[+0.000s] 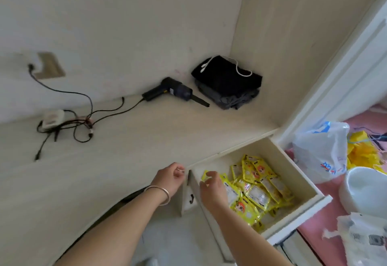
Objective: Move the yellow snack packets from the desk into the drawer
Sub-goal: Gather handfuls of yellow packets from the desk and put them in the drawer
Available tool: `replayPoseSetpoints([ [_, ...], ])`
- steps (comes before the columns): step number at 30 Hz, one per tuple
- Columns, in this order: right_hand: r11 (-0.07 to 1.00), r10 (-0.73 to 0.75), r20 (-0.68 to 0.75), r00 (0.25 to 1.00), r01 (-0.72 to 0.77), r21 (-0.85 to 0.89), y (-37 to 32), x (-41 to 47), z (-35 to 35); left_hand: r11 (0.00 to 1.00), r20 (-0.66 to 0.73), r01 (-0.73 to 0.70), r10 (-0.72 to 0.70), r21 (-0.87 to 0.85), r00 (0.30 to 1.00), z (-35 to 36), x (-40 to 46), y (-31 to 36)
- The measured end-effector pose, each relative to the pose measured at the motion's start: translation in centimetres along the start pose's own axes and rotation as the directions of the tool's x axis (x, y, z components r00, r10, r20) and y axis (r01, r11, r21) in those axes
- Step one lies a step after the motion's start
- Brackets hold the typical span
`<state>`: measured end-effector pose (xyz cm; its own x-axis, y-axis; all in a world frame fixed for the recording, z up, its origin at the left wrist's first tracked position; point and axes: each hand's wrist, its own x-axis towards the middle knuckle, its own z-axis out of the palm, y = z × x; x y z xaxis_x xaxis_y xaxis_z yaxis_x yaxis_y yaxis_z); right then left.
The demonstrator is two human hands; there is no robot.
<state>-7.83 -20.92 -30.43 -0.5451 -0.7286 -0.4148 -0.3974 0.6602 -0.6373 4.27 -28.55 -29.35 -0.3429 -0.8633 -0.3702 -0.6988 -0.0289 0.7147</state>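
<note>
The drawer [301, 173] stands pulled out below the desk's front right corner. Several yellow snack packets [257, 190] lie heaped inside it. My right hand [213, 190] is over the drawer's left side and pinches one yellow packet [205, 176] between thumb and fingers. My left hand [170, 178], with a silver bangle on the wrist, hovers at the desk edge just left of the drawer. Its fingers are curled, and a small pale bit shows at the fingertips; I cannot tell what it is. No yellow packets are visible on the desk [125, 150].
On the desk, a black handheld blower [173, 92] and folded dark clothes [228, 81] sit at the back corner. A tangle of cables with a white adapter [52, 119] lies at the left. Right of the drawer are a plastic bag [322, 150] and a white bowl [366, 190].
</note>
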Motion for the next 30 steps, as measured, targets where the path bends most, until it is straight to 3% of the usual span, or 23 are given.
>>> replayPoseSetpoints([
  [6, 0.972, -0.213, 0.205, 0.955, 0.229, -0.057, -8.1, -4.2, 7.7, 0.987, -0.207, 0.108, -0.132, -0.123, 0.969, -9.1, -5.8, -7.4],
  [12, 0.915, -0.344, 0.412, 0.844, 0.4, -0.055, -14.7, -10.2, 17.2, 0.945, -0.41, 0.223, -0.306, -0.239, 0.859, -17.4, -12.8, -17.6],
  [21, 0.823, -0.407, 0.636, 0.656, 0.566, -0.057, -21.3, -19.2, 30.2, 0.804, -0.537, 0.391, -0.592, -0.449, 0.601, -25.9, -24.0, -31.9],
  [28, 0.781, -0.374, 0.757, 0.536, 0.622, -0.054, -25.4, -22.9, 37.8, 0.653, -0.525, 0.412, -0.757, -0.636, 0.389, -28.9, -28.2, -38.3],
  [30, 0.768, -0.359, 0.784, 0.507, 0.638, -0.061, -26.6, -23.0, 39.8, 0.624, -0.509, 0.44, -0.781, -0.645, 0.362, -29.5, -28.2, -39.8],
])
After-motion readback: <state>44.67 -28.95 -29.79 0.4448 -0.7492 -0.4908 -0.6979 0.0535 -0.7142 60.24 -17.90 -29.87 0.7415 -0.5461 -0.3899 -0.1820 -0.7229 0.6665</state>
